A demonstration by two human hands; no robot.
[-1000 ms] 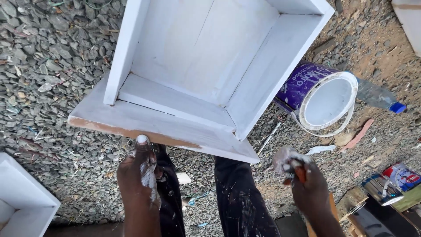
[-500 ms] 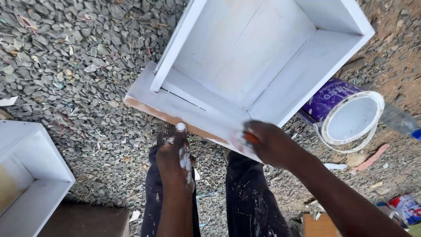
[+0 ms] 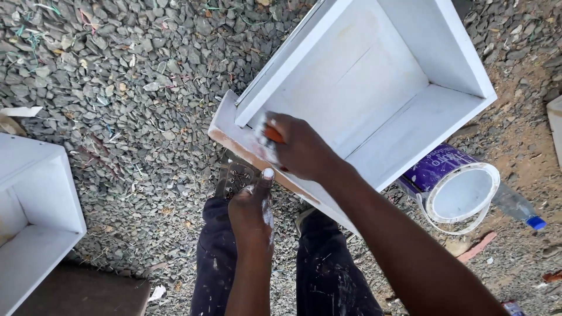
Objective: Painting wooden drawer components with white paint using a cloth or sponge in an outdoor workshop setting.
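Gravel (image 3: pixel 134 105) covers the ground under a white wooden box (image 3: pixel 374 88), which stands tilted with its open side toward the camera and one lower edge showing bare, unpainted wood. The right hand (image 3: pixel 301 146) comes in from the lower right, its forearm crossing the picture diagonally, and rests on the near left rim of the box. Its fingers (image 3: pixel 281 126) are curled together around a small tool with an orange handle (image 3: pixel 273 135); this is probably a paintbrush, but the working end is blurred against the white wood, so I cannot tell for sure. The back of this hand faces the camera and the wrist is bent a little downward. The left hand (image 3: pixel 250 205) reaches straight up from the bottom of the picture, below the box. It is loosely closed, and one digit with white paint on its tip points upward to the bare wooden edge; it seems to touch that edge, holding nothing else. White paint also marks the side of this hand. Under both arms are the person's dark trousers (image 3: pixel 219 275), spotted with paint. To the right of the box, a purple paint can (image 3: pixel 453 184) lies on its side with the white inside visible, and just beside it lies a clear plastic bottle with a blue cap (image 3: pixel 518 206). Another white box (image 3: pixel 35 216) stands at the left edge, well apart.
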